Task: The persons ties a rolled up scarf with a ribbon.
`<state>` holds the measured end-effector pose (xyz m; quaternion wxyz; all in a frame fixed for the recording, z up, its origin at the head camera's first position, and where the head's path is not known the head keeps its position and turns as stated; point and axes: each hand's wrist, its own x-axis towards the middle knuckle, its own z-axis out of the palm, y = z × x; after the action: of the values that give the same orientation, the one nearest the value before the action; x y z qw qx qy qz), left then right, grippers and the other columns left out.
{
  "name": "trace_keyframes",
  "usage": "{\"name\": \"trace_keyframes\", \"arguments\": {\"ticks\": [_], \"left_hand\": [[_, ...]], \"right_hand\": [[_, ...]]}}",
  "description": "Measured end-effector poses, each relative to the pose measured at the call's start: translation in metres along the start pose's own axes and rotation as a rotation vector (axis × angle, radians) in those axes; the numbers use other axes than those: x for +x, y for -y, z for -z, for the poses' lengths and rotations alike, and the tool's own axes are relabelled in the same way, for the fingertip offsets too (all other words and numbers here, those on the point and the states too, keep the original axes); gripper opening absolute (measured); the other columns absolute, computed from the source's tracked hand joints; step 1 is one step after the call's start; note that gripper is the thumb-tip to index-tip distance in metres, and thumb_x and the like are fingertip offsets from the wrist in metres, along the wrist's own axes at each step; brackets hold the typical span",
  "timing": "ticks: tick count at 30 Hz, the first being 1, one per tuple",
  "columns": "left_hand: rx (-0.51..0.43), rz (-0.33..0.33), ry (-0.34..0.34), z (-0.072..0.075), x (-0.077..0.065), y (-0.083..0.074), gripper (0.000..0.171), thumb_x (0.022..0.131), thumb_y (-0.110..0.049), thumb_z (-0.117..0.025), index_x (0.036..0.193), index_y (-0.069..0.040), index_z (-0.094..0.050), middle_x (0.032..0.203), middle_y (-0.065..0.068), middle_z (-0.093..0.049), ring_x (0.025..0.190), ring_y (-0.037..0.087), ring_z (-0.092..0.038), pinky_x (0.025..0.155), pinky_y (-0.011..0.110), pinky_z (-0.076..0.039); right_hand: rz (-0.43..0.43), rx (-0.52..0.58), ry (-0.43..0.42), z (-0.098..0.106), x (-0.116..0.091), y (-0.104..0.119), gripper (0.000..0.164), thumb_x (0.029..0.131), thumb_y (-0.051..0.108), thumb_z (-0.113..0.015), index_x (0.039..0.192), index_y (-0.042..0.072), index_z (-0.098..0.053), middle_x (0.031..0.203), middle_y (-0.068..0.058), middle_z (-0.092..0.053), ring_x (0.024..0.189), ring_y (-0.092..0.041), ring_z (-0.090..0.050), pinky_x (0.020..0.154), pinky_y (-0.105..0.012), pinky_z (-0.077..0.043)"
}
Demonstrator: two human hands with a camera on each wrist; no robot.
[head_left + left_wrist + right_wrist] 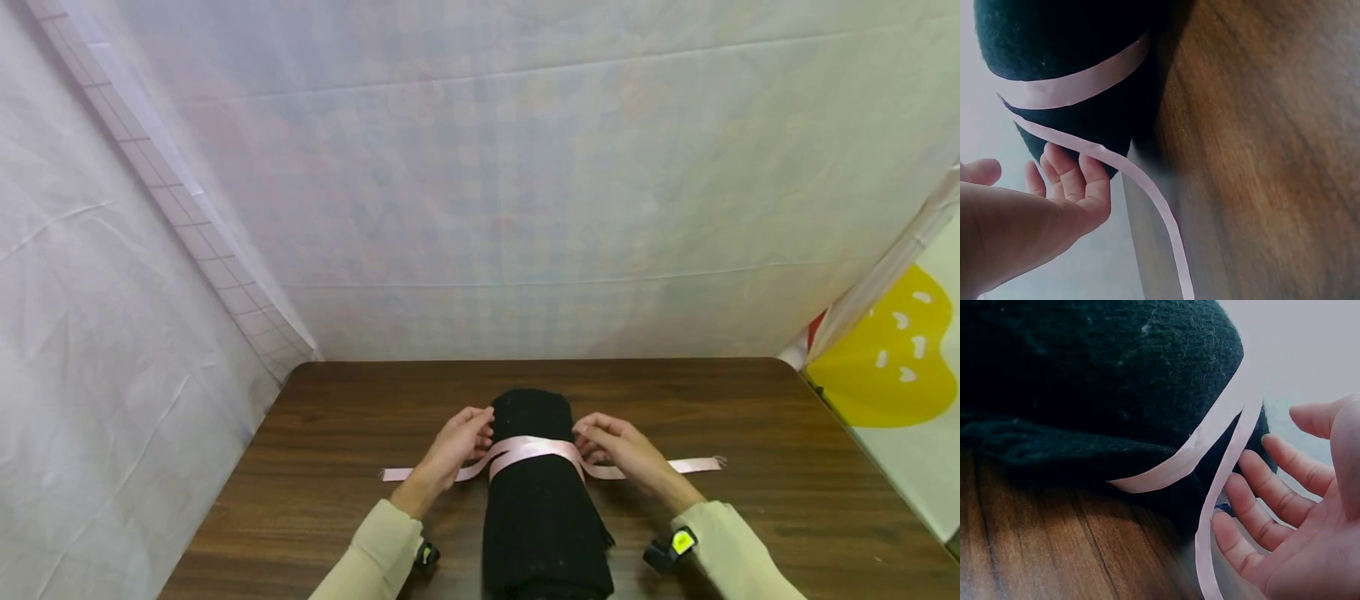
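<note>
One black cloth roll (543, 525) lies near-to-far on brown surface (750, 417), centre. One pink ribbon (534, 447) round it; left tail (397, 474), right tail (697, 464), two in all. Left hand (453, 446), right hand (618, 450), both flank roll just beside ribbon; fingers parted, loosely bent, holding nothing. Two pale sleeves (375, 542).

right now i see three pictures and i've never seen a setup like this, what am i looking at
There's no machine: a person works with bare hands. The wide picture comes from a head-worn camera looking forward and down; the two close ones come from cameras on the left and right wrists. On the brown table lies a black cloth roll with a pink ribbon around it, ends out sideways. The left hand and right hand flank it, fingers loose, gripping nothing.
</note>
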<state>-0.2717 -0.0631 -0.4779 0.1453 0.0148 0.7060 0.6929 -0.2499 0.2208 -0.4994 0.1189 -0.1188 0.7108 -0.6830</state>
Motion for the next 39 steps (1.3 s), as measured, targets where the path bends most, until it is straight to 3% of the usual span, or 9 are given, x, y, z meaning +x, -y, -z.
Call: {"name": "trace_keyframes", "arguments": {"ticks": [6, 12, 16, 21, 28, 31, 35, 39], "left_hand": [[0.056, 0.005, 0.014, 0.002, -0.004, 0.001, 0.038, 0.101, -0.039, -0.055, 0.106, -0.001, -0.056, 0.088, 0.006, -0.055, 0.07, 0.015, -0.056, 0.066, 0.027, -0.048], [0.152, -0.013, 0.028, 0.004, -0.005, 0.001, 0.042, 0.097, -0.046, -0.06, 0.104, -0.004, -0.059, 0.093, 0.007, -0.057, 0.076, 0.017, -0.056, 0.069, 0.028, -0.046], [0.225, -0.017, 0.064, 0.007, -0.007, -0.001, 0.043, 0.095, -0.049, -0.061, 0.103, -0.007, -0.062, 0.094, 0.007, -0.059, 0.083, 0.019, -0.055, 0.072, 0.029, -0.044], [0.316, -0.015, 0.123, 0.011, -0.01, -0.005, 0.044, 0.093, -0.054, -0.06, 0.099, -0.011, -0.066, 0.09, 0.003, -0.061, 0.084, 0.017, -0.054, 0.073, 0.029, -0.041], [0.274, 0.024, 0.22, 0.013, -0.013, -0.011, 0.046, 0.091, -0.055, -0.064, 0.09, -0.009, -0.067, 0.069, -0.004, -0.049, 0.061, 0.01, -0.045, 0.054, 0.021, -0.036], [0.261, 0.003, 0.244, 0.011, -0.014, -0.013, 0.05, 0.09, -0.054, -0.066, 0.088, -0.004, -0.066, 0.067, -0.004, -0.045, 0.064, 0.014, -0.043, 0.059, 0.027, -0.036], [0.247, -0.028, 0.252, 0.007, -0.014, -0.015, 0.049, 0.09, -0.05, -0.069, 0.086, -0.001, -0.064, 0.071, -0.003, -0.047, 0.071, 0.018, -0.044, 0.067, 0.033, -0.037], [0.256, -0.036, 0.233, 0.006, -0.014, -0.016, 0.04, 0.088, -0.046, -0.072, 0.085, -0.008, -0.061, 0.069, -0.003, -0.047, 0.062, 0.015, -0.044, 0.064, 0.031, -0.039]], "right_hand": [[-0.036, 0.013, 0.017, 0.0, -0.001, -0.001, 0.023, 0.103, 0.023, -0.054, 0.102, 0.001, -0.057, 0.092, 0.0, -0.063, 0.082, -0.012, -0.063, 0.075, -0.029, -0.055], [0.006, -0.056, 0.046, -0.001, -0.002, -0.003, 0.032, 0.103, 0.024, -0.054, 0.104, -0.008, -0.054, 0.085, 0.002, -0.058, 0.071, -0.009, -0.055, 0.065, -0.022, -0.048], [0.049, -0.062, 0.063, -0.001, -0.003, -0.004, 0.029, 0.103, 0.023, -0.053, 0.102, -0.006, -0.055, 0.081, 0.004, -0.054, 0.062, -0.004, -0.046, 0.054, -0.016, -0.04], [0.063, -0.025, 0.1, -0.001, -0.004, -0.001, 0.021, 0.103, 0.019, -0.053, 0.099, -0.001, -0.057, 0.085, 0.005, -0.051, 0.07, -0.003, -0.046, 0.061, -0.016, -0.042], [0.038, -0.34, 0.096, -0.001, -0.004, 0.011, 0.035, 0.103, 0.03, -0.052, 0.083, 0.005, -0.065, 0.068, 0.005, -0.047, 0.064, -0.007, -0.045, 0.058, -0.026, -0.036], [0.031, -0.414, 0.124, -0.001, -0.004, 0.016, 0.038, 0.103, 0.032, -0.053, 0.079, 0.005, -0.065, 0.066, 0.005, -0.045, 0.061, -0.007, -0.043, 0.056, -0.025, -0.036], [0.062, -0.456, 0.171, -0.003, -0.004, 0.02, 0.037, 0.101, 0.03, -0.058, 0.074, 0.006, -0.063, 0.064, 0.004, -0.044, 0.058, -0.006, -0.042, 0.054, -0.023, -0.036], [0.146, -0.398, 0.246, -0.005, -0.003, 0.021, 0.032, 0.098, 0.018, -0.062, 0.071, 0.001, -0.062, 0.063, 0.004, -0.048, 0.059, -0.006, -0.044, 0.052, -0.024, -0.038]]}}
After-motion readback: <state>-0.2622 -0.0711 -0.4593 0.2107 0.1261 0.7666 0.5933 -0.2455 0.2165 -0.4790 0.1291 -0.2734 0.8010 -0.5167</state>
